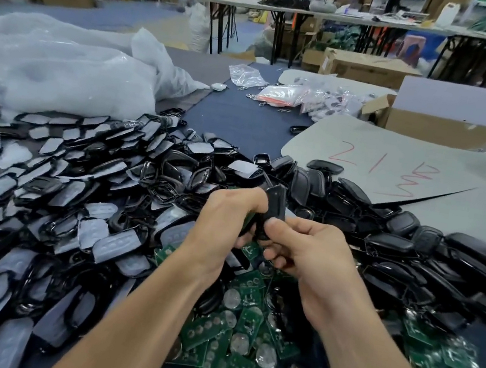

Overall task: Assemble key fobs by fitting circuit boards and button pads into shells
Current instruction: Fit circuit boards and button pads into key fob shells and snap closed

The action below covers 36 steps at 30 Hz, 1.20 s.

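**Fob shell held over parts heap**
L hand (223, 222) & R hand (312, 258) both grip one black shell (275, 204), roughly upright, above green boards (245, 324). R thumb presses its lower face. Pads (75, 189) heaped left; shell pile (401, 240) right.

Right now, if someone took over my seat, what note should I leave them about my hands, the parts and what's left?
Hands: the left hand grips a black shell from its left side. The right hand pinches the lower end of the same shell, thumb on top.
Parts: the grey-faced pieces are heaped on the left, the circuit boards lie in front, and the pile of dark shells is on the right.
Done: one fob is in hand, but I cannot tell whether it is fully closed.
Left: finish this one, then work through the large piles.
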### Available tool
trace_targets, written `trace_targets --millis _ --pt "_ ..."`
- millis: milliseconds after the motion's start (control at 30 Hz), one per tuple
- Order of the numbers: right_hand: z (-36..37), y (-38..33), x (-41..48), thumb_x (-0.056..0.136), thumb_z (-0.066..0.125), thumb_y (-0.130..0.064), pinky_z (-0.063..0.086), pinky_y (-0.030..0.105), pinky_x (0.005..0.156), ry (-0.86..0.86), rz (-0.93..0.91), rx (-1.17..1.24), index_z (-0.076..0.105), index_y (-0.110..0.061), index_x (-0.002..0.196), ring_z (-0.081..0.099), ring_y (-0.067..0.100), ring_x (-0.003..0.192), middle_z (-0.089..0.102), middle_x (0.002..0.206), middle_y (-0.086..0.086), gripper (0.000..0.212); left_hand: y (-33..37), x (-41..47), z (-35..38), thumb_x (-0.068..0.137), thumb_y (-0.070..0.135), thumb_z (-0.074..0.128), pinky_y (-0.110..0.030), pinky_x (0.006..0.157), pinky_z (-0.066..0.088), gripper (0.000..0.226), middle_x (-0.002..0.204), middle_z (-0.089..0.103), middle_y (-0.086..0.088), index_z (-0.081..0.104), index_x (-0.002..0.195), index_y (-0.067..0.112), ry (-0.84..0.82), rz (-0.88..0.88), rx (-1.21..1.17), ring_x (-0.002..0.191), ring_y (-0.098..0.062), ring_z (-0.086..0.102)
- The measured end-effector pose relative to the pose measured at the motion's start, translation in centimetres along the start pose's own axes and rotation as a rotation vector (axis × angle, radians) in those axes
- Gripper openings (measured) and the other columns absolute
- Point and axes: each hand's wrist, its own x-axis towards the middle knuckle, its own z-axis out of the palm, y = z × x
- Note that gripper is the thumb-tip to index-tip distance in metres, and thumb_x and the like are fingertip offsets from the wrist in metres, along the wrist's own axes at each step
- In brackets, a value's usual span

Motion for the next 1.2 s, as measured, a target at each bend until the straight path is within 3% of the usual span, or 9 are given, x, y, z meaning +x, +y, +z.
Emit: trace_targets --millis 167,300,400,500,600,800,1000,1100,1200 --pt "0.0 0.0 0.0 0.087 0.075 -0.007 0.042 0.02 0.049 0.013 -0.028 -0.04 0.078 -0.008 0.07 0.057 0.013 0.053 0.071 0.067 0.009 0.017 -0.2 0.0 0.4 0.064 0.021 0.065 -0.024 0.042 0.025 0.018 0.058 0.036 -0.002 0.049 0.062 0.014 0.069 0.056 0.017 0.05 -0.016 0.029" --pt "-0.4 0.0 0.2 0.081 0.083 -0.016 0.045 0.02 0.054 0.132 -0.099 -0.119 0.082 -0.018 0.081 0.061 0.011 0.056 0.074 0.069 -0.002 0.002 -0.3 -0.4 0.4 0.062 0.02 0.068 -0.021 0.042 0.027 0.021 0.049 0.037 0.01 0.052 0.05 0.019 0.094 0.076 0.058 0.046 -0.013 0.03" --pt "-0.3 0.4 0.0 0.072 0.089 -0.028 0.052 0.014 0.068 0.362 -0.306 -0.464 0.077 -0.035 0.103 0.068 -0.005 0.077 0.076 0.084 -0.019 0.033 -0.6 -0.4 0.7 0.057 0.028 0.07 -0.025 0.046 0.024 0.024 0.049 0.036 0.009 0.05 0.047 0.019 0.183 0.07 0.092 0.048 -0.016 0.027" --pt "0.8 0.4 -0.5 0.075 0.084 -0.016 0.056 0.026 0.089 0.368 -0.554 -0.683 0.067 -0.041 0.119 0.065 0.002 0.094 0.073 0.106 -0.017 0.054 -0.9 -0.2 1.0 0.06 0.033 0.073 -0.029 0.047 0.023 0.026 0.052 0.04 0.007 0.053 0.052 0.018 0.24 0.069 0.122 0.051 -0.019 0.029" --pt "1.4 0.7 -0.5 0.076 0.084 -0.018 0.06 0.031 0.085 0.355 -0.62 -0.736 0.062 -0.042 0.122 0.069 0.007 0.089 0.075 0.105 -0.017 0.057 -1.0 0.0 0.9 0.061 0.032 0.07 -0.026 0.043 0.022 0.025 0.049 0.038 0.008 0.052 0.048 0.022 0.237 0.058 0.109 0.047 -0.016 0.027" --pt "0.5 0.6 0.4 0.075 0.08 -0.004 0.054 0.009 0.078 0.302 -0.461 -0.443 0.07 -0.034 0.102 0.071 -0.008 0.085 0.072 0.082 -0.033 0.042 -0.9 -0.3 1.2 0.074 0.039 0.071 -0.02 0.041 0.035 0.024 0.055 0.056 0.003 0.069 0.058 0.022 0.139 0.007 0.014 0.046 -0.011 0.045" --pt "-1.5 -0.3 1.1 0.078 0.071 0.014 0.063 0.03 0.072 0.002 -0.042 0.535 0.069 0.0 0.113 0.077 0.026 0.086 0.078 0.098 0.016 0.037 -0.8 -0.1 0.6 0.097 0.017 0.047 -0.025 0.056 0.043 0.037 0.072 0.068 0.001 0.084 0.092 0.02 0.124 0.031 -0.168 0.057 -0.011 0.056" --pt "-2.5 -0.5 1.3 0.068 0.07 0.008 0.064 0.034 0.077 -0.108 0.0 0.632 0.07 0.001 0.107 0.076 0.031 0.09 0.077 0.095 0.018 0.04 -0.7 -0.1 0.8 0.096 0.011 0.049 -0.033 0.076 0.051 0.035 0.083 0.079 0.003 0.082 0.09 0.024 0.161 0.025 -0.09 0.073 -0.011 0.07" --pt "-2.6 -0.3 1.5 0.076 0.067 0.011 0.063 0.03 0.075 -0.121 -0.024 0.561 0.07 -0.002 0.109 0.077 0.025 0.086 0.078 0.094 0.013 0.036 -0.6 0.0 0.8 0.1 0.008 0.055 -0.029 0.078 0.051 0.031 0.088 0.081 0.002 0.077 0.085 0.023 0.188 0.028 -0.054 0.084 -0.01 0.076"
